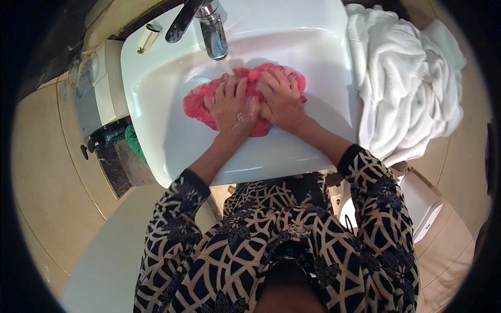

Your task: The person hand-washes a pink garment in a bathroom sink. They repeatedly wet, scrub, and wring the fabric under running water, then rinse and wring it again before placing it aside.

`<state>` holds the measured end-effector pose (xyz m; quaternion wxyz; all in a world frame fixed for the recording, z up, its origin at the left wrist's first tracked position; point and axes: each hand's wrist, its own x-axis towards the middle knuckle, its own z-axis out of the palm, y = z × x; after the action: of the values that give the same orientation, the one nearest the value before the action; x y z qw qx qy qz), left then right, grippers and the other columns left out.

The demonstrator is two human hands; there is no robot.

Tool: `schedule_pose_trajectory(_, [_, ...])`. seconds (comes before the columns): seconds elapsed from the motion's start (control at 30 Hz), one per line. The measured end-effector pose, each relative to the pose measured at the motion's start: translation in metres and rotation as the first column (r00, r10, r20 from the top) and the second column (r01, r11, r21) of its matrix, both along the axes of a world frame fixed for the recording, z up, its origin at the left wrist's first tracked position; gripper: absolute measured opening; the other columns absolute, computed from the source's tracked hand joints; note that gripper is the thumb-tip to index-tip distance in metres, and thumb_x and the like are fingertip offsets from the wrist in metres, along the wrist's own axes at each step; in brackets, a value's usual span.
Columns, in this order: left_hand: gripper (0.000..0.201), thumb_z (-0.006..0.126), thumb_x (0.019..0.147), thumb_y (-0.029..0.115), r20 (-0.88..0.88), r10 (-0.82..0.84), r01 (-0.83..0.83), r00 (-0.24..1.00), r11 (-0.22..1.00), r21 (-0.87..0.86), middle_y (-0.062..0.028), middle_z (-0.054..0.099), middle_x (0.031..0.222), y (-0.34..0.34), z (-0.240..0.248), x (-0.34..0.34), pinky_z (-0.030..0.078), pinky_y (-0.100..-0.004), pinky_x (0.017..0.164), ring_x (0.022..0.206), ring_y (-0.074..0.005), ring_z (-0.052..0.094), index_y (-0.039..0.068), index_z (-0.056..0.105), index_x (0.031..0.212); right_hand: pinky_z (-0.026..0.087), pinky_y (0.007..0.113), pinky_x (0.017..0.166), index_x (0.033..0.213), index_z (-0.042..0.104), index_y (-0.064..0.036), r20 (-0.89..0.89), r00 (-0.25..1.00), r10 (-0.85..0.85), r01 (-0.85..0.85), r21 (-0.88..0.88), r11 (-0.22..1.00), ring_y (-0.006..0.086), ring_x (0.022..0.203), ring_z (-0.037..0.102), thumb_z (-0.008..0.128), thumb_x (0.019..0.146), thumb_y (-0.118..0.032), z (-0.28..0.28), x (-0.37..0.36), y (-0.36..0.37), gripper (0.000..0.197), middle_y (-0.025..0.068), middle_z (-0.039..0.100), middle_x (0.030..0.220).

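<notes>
A wet pinkish-red cloth (pixel 196 105) lies bunched in the white washbasin (pixel 156 104). My left hand (pixel 231 110) presses on its middle, fingers bent into the folds and a little foam on the back of the hand. Close beside it, my right hand (pixel 284 106) grips the cloth's right part with curled fingers; the thumbs nearly meet. From the chrome tap (pixel 214 39), a thin stream of water (pixel 228 68) falls onto the cloth just ahead of my left hand. Parts of the cloth under both palms are hidden.
A heap of white towelling (pixel 402 83) lies against the basin's right side. On the basin's back left corner sits a small cream-coloured object (pixel 149 38) with dark ends. A pale box-like fixture (pixel 108 81) and a green cloth (pixel 134 142) are at the left.
</notes>
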<state>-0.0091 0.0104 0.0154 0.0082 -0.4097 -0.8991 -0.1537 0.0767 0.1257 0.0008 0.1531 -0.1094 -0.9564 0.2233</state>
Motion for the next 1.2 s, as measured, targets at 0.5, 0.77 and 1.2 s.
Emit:
schedule_pose_trajectory(0.5, [0.040, 0.050, 0.077, 0.035, 0.199, 0.143, -0.160, 0.969, 0.985, 0.069, -0.0221, 0.060, 0.073, 0.022, -0.105, -0.100, 0.043, -0.0455, 0.061, 0.065, -0.0365, 0.058, -0.003, 0.059, 0.071, 0.047, 0.041, 0.066, 0.075, 0.064, -0.0057, 0.358, 0.906, -0.226, 0.321, -0.232, 0.918, 0.0324, 0.073, 0.060, 0.042, 0.078, -0.042, -0.024, -0.087, 0.038, 0.042, 0.0177, 0.062, 0.077])
schedule_pose_trajectory(0.77, [0.023, 0.049, 0.077, 0.013, 0.589, -0.190, -0.229, 0.785, 0.795, 0.561, -0.0157, 0.061, 0.089, -0.040, -0.053, -0.085, 0.041, -0.0351, 0.082, 0.085, -0.0266, 0.056, -0.003, 0.060, 0.088, 0.039, 0.046, 0.081, 0.093, 0.064, -0.0101, 0.327, 0.945, -0.022, 0.159, -0.399, 0.903, 0.0315, 0.089, 0.055, 0.043, 0.079, -0.049, 0.029, -0.097, 0.016, 0.046, 0.0152, 0.061, 0.089])
schedule_pose_trajectory(1.2, [0.053, 0.064, 0.071, 0.024, 0.314, -0.143, 0.053, 0.939, 0.960, 0.276, -0.0195, 0.036, 0.128, -0.031, -0.021, -0.028, 0.028, -0.0427, 0.097, 0.115, -0.0359, 0.036, 0.007, 0.047, 0.119, 0.037, 0.046, 0.077, 0.102, 0.054, -0.0097, 0.026, 0.999, 0.022, -0.021, -0.022, 1.000, 0.0248, 0.097, 0.048, 0.067, 0.065, -0.036, 0.025, 0.016, -0.005, 0.047, 0.0078, 0.051, 0.101])
